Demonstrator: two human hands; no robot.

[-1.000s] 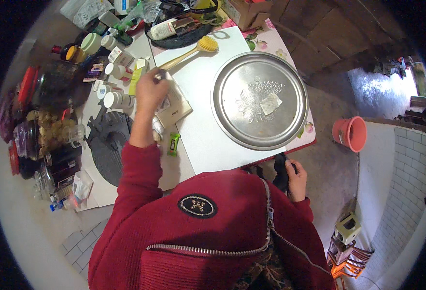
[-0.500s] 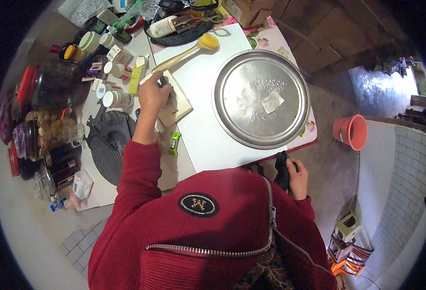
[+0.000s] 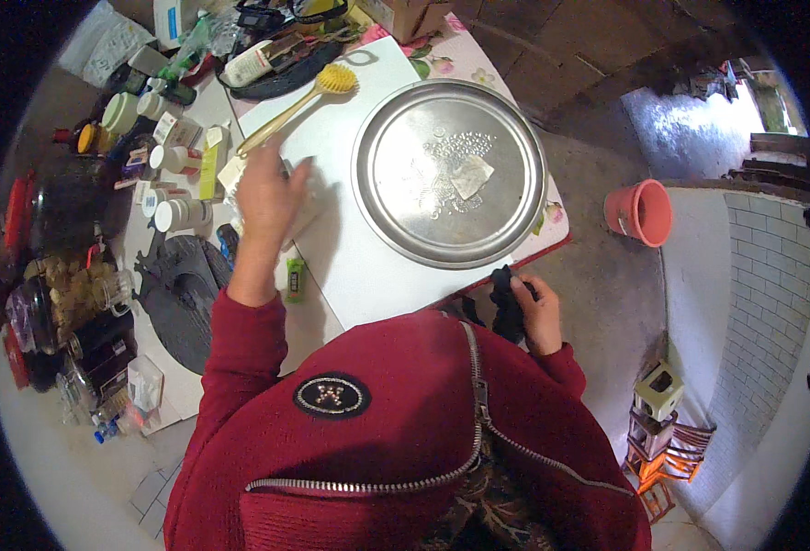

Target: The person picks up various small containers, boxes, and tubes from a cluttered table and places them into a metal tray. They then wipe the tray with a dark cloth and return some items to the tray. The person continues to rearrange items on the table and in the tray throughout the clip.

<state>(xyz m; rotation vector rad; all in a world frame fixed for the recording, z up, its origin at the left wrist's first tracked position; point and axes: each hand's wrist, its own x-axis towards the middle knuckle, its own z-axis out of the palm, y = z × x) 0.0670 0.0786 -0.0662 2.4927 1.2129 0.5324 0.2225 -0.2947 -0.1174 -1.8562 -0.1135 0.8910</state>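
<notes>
My left hand (image 3: 272, 197), slightly blurred, reaches over a pale flat board (image 3: 306, 216) at the left of the white table. Its thumb stands apart from the fingers, whose tips are hard to make out. Just beyond it lies a scrub brush (image 3: 281, 122) with yellow bristles and a light handle. A small green packet (image 3: 296, 279) rests beside my left wrist. At the table's front edge my right hand (image 3: 540, 310) is closed on a bunched black cloth (image 3: 508, 306). A round metal tray (image 3: 365, 220) sits between the hands, with a pale paper scrap (image 3: 471, 176) on it.
White bottles (image 3: 183, 215), boxes and jars crowd the table's left side. Near them lies a dark oval board (image 3: 180, 298). A black basket (image 3: 286, 84) holding bottles stands at the back. On the floor to the right are a pink bucket (image 3: 639, 213) and stacked stools (image 3: 667, 441).
The view has shifted, so the table things sit further left and slightly higher. My left hand has moved a little over the pale board, its thumb spreading. My right hand keeps the black cloth.
</notes>
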